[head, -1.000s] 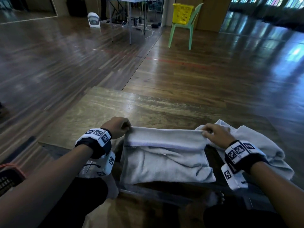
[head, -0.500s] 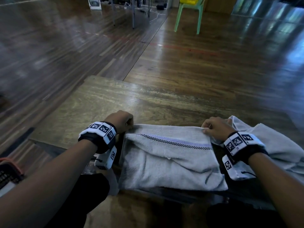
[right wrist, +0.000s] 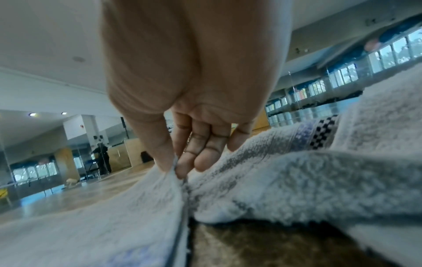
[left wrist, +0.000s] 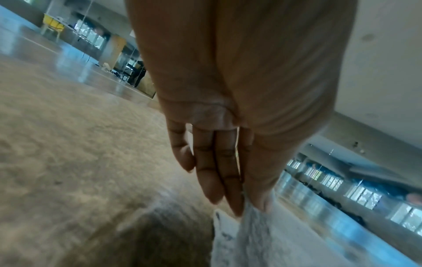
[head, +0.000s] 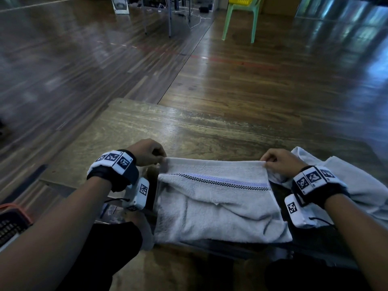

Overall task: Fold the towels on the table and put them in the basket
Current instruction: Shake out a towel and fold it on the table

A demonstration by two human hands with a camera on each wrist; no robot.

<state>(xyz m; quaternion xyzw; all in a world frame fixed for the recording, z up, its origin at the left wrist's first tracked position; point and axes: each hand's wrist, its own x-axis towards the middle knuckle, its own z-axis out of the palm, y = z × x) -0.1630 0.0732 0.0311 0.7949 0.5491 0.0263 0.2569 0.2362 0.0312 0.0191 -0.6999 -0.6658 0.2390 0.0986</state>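
A pale grey towel [head: 218,202] with a checkered band lies partly folded at the near edge of the wooden table [head: 189,131]. My left hand [head: 154,156] pinches its far left corner between thumb and fingers [left wrist: 230,195]. My right hand [head: 270,161] pinches the far right corner, and the towel [right wrist: 160,182] bunches under the thumb in the right wrist view. A second, unfolded towel [head: 357,185] is heaped to the right, partly under my right wrist. The dark basket [head: 10,223] with an orange rim shows at the lower left edge, below table level.
Bare tabletop stretches beyond the towel. My knees [head: 109,248] sit under the near edge. Across the wooden floor stand a green chair [head: 241,19] carrying a yellow crate, a metal-legged table [head: 168,15] and a small white fan [head: 120,4].
Both hands carried the towel's pinched edge away from me, laying it out flatter; the checkered band, hidden a second ago, now shows. The head view has tilted downward.
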